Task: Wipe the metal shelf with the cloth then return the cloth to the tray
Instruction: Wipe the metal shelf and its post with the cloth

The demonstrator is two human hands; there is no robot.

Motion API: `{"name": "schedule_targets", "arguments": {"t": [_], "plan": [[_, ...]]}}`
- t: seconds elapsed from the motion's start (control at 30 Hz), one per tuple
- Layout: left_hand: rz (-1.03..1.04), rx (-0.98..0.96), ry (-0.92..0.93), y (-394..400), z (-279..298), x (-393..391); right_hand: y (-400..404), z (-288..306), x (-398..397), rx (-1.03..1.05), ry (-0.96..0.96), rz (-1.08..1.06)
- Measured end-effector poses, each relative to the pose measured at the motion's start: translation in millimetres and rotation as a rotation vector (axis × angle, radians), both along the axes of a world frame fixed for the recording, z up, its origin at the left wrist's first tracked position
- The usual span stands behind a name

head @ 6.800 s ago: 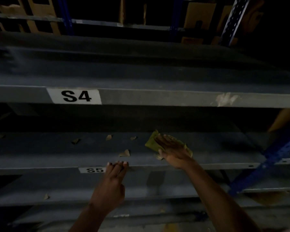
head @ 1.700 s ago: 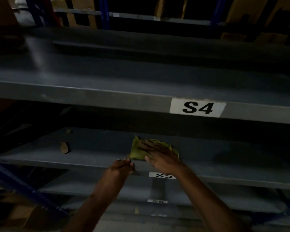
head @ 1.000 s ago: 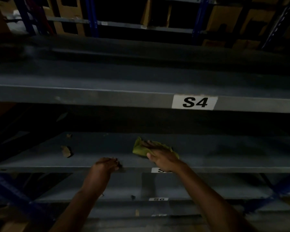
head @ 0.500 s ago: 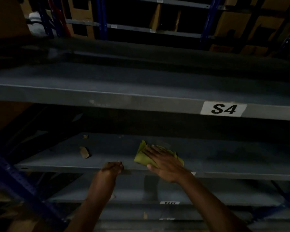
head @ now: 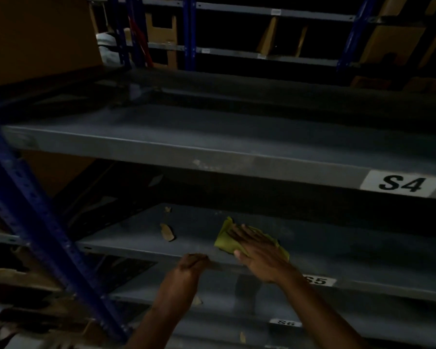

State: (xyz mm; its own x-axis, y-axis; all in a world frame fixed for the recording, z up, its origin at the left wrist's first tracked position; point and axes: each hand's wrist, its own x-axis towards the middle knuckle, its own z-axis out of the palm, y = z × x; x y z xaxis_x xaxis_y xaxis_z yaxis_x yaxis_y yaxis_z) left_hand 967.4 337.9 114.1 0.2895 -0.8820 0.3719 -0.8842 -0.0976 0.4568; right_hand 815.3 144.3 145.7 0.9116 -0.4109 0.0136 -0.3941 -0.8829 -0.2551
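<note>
A yellow-green cloth (head: 225, 240) lies on the grey metal shelf (head: 337, 250) labelled S5. My right hand (head: 258, 253) presses flat on the cloth, fingers spread and pointing left. My left hand (head: 190, 267) curls over the shelf's front lip just left of the cloth. A brown scrap (head: 167, 232) lies on the shelf left of the cloth, and a smaller scrap (head: 167, 209) sits further back. No tray is in view.
The S4 shelf (head: 212, 157) hangs above, the S6 shelf (head: 237, 306) below. A blue upright post (head: 35, 222) stands at the left end. Cardboard boxes (head: 400, 41) and racking fill the dim background.
My right hand has slid the cloth leftward along the S5 shelf, toward the left post. My left hand followed along the front lip. Several scraps seen earlier are gone from the wiped stretch.
</note>
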Motion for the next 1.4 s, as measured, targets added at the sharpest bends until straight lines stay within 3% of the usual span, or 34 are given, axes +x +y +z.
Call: {"name": "schedule_targets", "arguments": {"t": [0.13, 0.33, 0.5, 0.7, 0.9, 1.13, 1.27, 1.4], "plan": [[0.007, 0.017, -0.115, 14, -13, 22, -11, -4, 28, -0.06, 0.064, -0.053], [-0.033, 0.041, -0.133, 6, -14, 19, -4, -4, 57, -0.057, 0.074, -0.07], [-0.082, 0.002, -0.093, 11, -10, 20, 30, -5, 54, -0.057, 0.013, 0.098], [0.212, -0.096, 0.069, 42, -4, 42, 20, -3, 63, -0.031, -0.004, 0.036], [0.227, 0.055, -0.128, 57, -2, 78, 11, -4, 90, -0.035, 0.028, 0.019], [0.146, 0.051, -0.145, 61, -8, 99, 45, -1, 83, 0.024, -0.046, 0.253], [0.075, 0.092, -0.243, 62, 1, 110, 31, 0, 96, 0.017, -0.03, 0.209], [0.141, 0.112, -0.294, 56, 9, 102, 25, -4, 109, -0.016, -0.01, 0.185]]}}
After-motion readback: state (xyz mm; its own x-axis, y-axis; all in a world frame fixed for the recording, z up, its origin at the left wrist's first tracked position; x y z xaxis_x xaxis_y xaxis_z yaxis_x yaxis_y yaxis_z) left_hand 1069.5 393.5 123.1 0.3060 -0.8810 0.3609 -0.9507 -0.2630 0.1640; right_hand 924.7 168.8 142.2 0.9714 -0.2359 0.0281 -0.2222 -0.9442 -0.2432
